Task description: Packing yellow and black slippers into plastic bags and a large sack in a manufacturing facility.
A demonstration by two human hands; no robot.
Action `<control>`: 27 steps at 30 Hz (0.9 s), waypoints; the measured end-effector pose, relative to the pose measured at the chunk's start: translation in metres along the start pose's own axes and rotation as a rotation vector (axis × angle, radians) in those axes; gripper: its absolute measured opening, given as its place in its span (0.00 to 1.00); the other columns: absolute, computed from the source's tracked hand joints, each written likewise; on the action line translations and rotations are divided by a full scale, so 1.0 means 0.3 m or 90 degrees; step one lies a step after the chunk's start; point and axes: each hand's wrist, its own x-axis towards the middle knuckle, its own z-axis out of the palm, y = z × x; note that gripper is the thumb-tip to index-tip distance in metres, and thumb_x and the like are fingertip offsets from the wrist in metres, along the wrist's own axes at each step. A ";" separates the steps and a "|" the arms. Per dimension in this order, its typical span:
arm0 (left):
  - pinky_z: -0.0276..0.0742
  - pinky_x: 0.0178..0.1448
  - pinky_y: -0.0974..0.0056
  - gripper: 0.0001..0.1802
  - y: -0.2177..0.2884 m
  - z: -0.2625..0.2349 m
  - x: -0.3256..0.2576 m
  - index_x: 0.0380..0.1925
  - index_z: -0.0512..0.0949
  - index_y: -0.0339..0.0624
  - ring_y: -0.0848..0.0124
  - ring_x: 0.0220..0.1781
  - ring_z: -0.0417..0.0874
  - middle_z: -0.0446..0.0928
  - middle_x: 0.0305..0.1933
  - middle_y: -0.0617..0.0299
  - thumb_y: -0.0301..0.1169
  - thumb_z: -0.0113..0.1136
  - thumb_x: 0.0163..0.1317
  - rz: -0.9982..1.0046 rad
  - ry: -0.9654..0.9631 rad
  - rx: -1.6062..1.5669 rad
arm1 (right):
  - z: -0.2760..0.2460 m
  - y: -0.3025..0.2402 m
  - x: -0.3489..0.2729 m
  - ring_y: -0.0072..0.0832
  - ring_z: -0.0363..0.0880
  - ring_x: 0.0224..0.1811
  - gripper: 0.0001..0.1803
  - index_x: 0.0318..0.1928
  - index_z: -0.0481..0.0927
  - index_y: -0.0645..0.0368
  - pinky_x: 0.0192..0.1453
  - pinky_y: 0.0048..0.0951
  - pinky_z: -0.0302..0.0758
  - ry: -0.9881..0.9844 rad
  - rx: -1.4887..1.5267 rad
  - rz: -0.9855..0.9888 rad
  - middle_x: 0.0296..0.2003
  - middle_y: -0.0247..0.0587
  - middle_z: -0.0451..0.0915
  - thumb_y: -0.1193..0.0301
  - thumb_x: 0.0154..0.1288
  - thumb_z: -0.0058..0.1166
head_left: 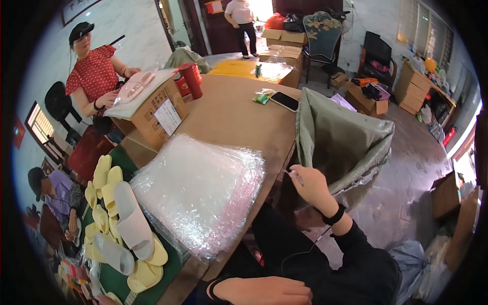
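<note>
A loose stack of clear, glossy plastic bags with pink-tinted borders (pixel 198 190) lies along the near edge of the brown, flat-topped table (pixel 241 107); they look light, limp and slippery, best pinched at a single pink border. My right hand (pixel 309 185) is curled just off that table edge, its contents unclear; my left hand (pixel 267 292) lies palm-down before me, its grip hidden.
</note>
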 end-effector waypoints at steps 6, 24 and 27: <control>0.69 0.55 0.57 0.17 -0.005 0.040 0.058 0.51 0.68 0.35 0.53 0.52 0.72 0.70 0.49 0.48 0.30 0.55 0.63 0.045 0.299 0.071 | 0.055 -0.130 0.011 0.43 0.78 0.31 0.08 0.39 0.80 0.57 0.36 0.40 0.73 -0.049 0.093 -0.144 0.27 0.44 0.80 0.68 0.62 0.54; 0.71 0.41 0.60 0.19 -0.029 0.038 -0.020 0.51 0.70 0.36 0.60 0.37 0.74 0.71 0.41 0.51 0.32 0.58 0.62 -0.026 0.193 -0.040 | 0.161 -0.233 -0.024 0.43 0.78 0.31 0.09 0.41 0.80 0.57 0.37 0.40 0.74 -0.164 0.215 -0.208 0.27 0.45 0.79 0.67 0.63 0.54; 0.71 0.36 0.61 0.18 -0.028 0.034 -0.012 0.49 0.71 0.35 0.62 0.32 0.75 0.72 0.36 0.53 0.32 0.60 0.62 0.088 0.313 0.026 | 0.205 -0.240 -0.034 0.43 0.78 0.39 0.13 0.46 0.78 0.56 0.45 0.40 0.74 -0.209 0.242 -0.231 0.35 0.47 0.80 0.66 0.63 0.54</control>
